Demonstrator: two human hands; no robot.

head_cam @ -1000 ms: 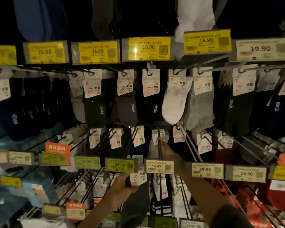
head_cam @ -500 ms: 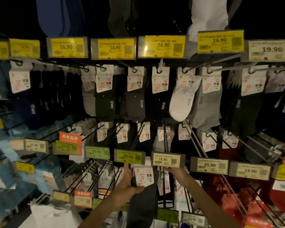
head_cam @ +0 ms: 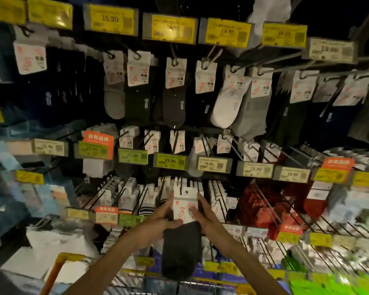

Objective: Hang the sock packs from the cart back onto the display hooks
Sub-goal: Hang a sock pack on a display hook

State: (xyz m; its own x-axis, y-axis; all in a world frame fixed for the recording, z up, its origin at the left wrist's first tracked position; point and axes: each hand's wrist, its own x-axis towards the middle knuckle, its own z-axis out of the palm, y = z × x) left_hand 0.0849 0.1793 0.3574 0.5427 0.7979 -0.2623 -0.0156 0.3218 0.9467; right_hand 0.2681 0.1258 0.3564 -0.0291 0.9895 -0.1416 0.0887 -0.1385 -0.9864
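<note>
Two hands meet on one sock pack [head_cam: 184, 206] just below the middle of the view, toward 6 o'clock. The pack has a flat white card header with a small hole near its top edge and a red foot outline printed on it. A dark, soft knitted sock hangs limp beneath the card.

The left hand [head_cam: 158, 217] grips the pack from 9 o'clock, fingers curled round the card's left edge. The right hand [head_cam: 207, 216] comes in from 3 o'clock, its fingers nearly straight and laid flat against the card's right edge and face.

The card's top sits among thin black wire display hooks [head_cam: 180, 187] packed with similar white cards; whether the hole is over a hook cannot be told. Along the bottom edge, at 6 to 7 o'clock, lies the wire cart [head_cam: 132, 283] with an orange handle. Rectangular yellow price tags [head_cam: 227, 31] run across 12 o'clock.
</note>
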